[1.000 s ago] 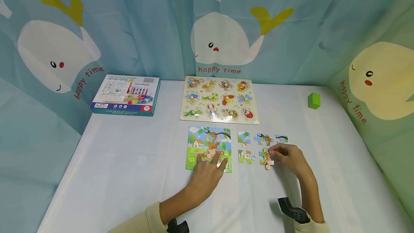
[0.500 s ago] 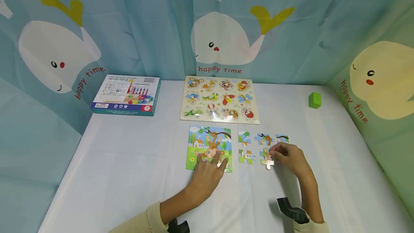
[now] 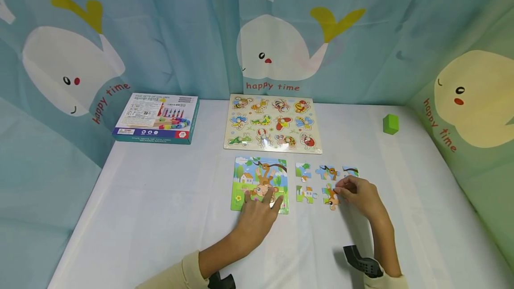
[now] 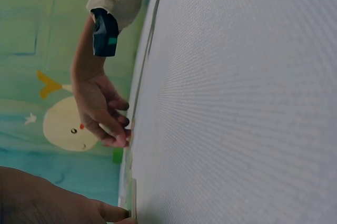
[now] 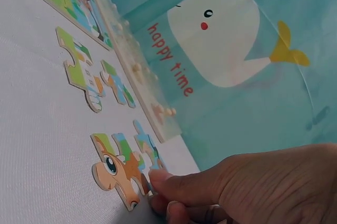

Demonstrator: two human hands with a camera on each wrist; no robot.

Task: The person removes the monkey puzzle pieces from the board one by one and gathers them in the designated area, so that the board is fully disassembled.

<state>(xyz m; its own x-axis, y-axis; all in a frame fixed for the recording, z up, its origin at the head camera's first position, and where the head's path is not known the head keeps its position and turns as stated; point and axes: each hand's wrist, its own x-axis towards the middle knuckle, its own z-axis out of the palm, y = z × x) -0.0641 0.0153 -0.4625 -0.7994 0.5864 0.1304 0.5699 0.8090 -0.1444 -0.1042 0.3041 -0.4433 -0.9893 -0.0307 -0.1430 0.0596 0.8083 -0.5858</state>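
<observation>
As we look down from the head view, the monkey-face piece [image 3: 331, 199] lies on the bench to the right of the monkey puzzle board [image 3: 257, 177]. We see the right hand [image 3: 360, 195] pinching its right edge between thumb and fingertips, with the gap between them nearly closed. From the right wrist we make out the monkey's eye and snout on the piece, but we cannot tell whether it is fully flat on the cloth. Around it we count four more loose pieces: a house piece [image 3: 306, 194] just to its left, a treetop piece [image 3: 303, 171] beyond that, a tail piece [image 3: 328, 172] directly behind, and a branch piece [image 3: 350, 171] close above the right hand.

On the board's lower part we see the left hand [image 3: 254, 220] resting with its fingers spread and extended, gripping nothing that we can make out. Each forearm wears a beige sleeve [image 3: 172, 274] and a black wrist device [image 3: 363, 262].

Farther back, we find a pale insect board [image 3: 272, 123] behind the monkey board, a teal-sided box [image 3: 155, 118] at the left, and a green block [image 3: 391, 124] at the right. A white cloth covers the bench [image 3: 160, 200], and whale-printed curtains [image 3: 188, 35] surround its back and sides.
</observation>
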